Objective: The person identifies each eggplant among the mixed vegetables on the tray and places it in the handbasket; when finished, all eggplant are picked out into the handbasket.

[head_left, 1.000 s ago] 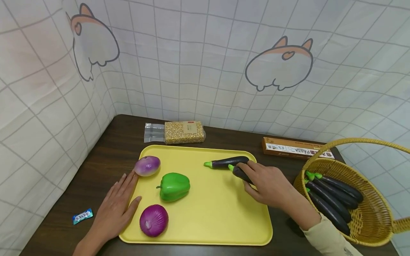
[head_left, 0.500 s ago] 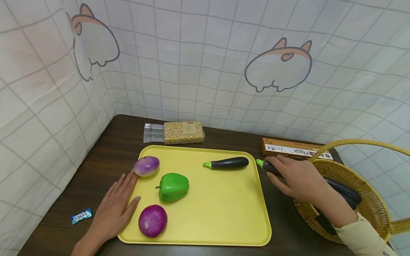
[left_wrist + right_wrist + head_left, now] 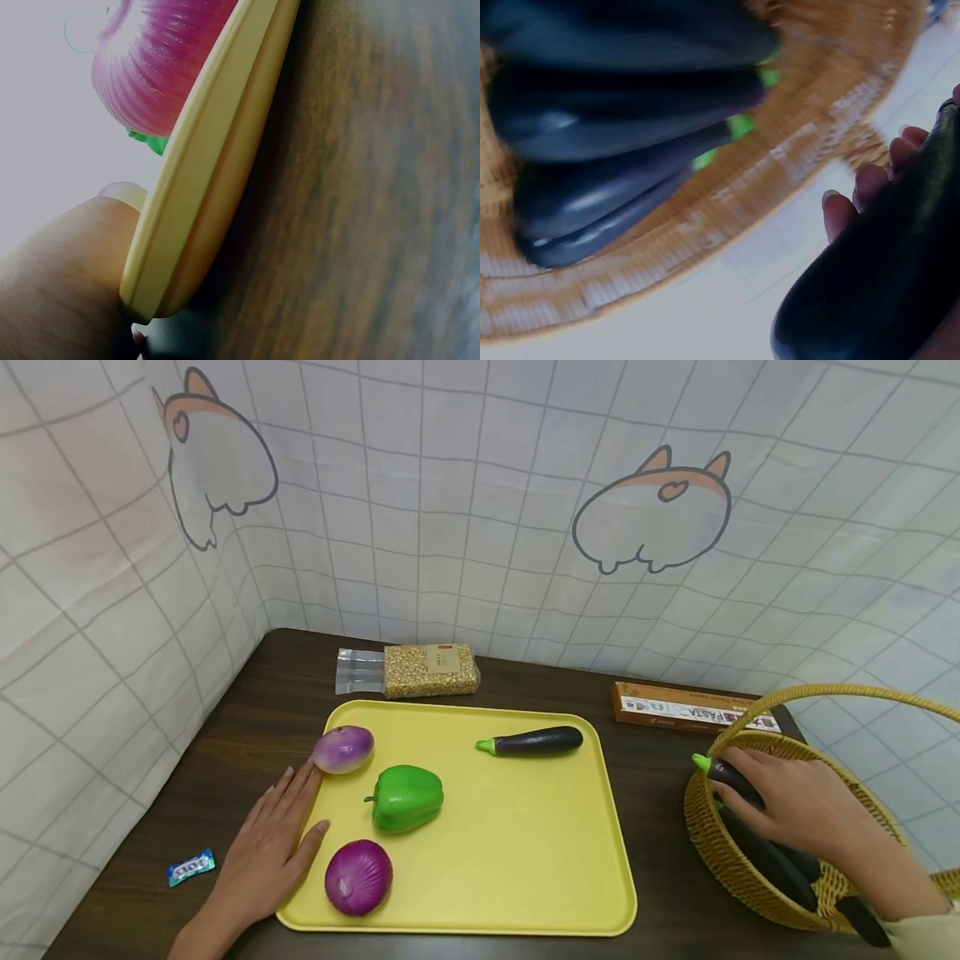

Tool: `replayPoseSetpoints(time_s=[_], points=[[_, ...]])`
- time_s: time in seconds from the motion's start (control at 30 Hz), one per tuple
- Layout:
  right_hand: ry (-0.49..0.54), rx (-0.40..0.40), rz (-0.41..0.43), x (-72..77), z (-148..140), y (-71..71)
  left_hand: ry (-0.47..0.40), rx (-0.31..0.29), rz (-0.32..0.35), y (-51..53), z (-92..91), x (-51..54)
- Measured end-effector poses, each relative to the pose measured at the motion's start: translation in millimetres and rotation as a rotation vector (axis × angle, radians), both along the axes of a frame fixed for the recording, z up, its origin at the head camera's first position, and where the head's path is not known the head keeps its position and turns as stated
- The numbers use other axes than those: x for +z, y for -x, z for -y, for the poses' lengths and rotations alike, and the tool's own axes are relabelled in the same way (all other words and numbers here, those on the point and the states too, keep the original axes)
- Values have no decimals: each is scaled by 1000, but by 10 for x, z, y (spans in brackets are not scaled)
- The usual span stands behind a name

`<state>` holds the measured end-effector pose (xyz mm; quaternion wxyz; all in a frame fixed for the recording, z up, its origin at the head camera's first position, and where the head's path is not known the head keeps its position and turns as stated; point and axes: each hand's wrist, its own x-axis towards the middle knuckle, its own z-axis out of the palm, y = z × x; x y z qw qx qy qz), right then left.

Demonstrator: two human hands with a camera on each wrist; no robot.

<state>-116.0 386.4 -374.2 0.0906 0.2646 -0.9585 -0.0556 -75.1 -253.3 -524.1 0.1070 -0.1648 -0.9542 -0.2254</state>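
Observation:
In the head view my right hand (image 3: 798, 806) grips a dark eggplant (image 3: 735, 782) by its upper part, over the wicker basket (image 3: 701, 839). Several other eggplants (image 3: 622, 112) lie in that basket, seen in the right wrist view. My left hand (image 3: 266, 847) rests at the left edge of the yellow tray (image 3: 525, 860), fingers straight, fingertips close to a pale purple oval vegetable (image 3: 343, 749). On the tray also lie a green bell pepper (image 3: 407, 797), a purple onion (image 3: 358, 877) and one eggplant (image 3: 536, 742) at the upper right.
Behind the tray lies a clear packet of yellow grains (image 3: 431, 671). A long pasta box (image 3: 686, 706) sits at the back right, near the basket's tall handle (image 3: 840, 691). A small wrapped candy (image 3: 191, 867) is left of my left hand.
My right hand has carried the eggplant rightward from above the tray to over the basket. The left hand and the things on the tray have stayed put.

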Motion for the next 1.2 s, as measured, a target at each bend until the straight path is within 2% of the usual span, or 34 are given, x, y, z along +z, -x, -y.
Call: replayPoseSetpoints(time_s=[0.2,0.53,0.87,1.07,1.2], points=[[-23,-74,81,-113,-340,16,4,0,-10,-6,12,-4],[-83,-221,199,-257,-732,217,-10,-1,9,-21,10,-29],[-91,-166,199,-374,-797,334,-8,6,12,-20,0,-11],[-66,-131,126,-414,-834,351,-3,7,15,-7,-7,3],[-40,-130,83,-390,-813,331,1,7,18,-4,-4,5]])
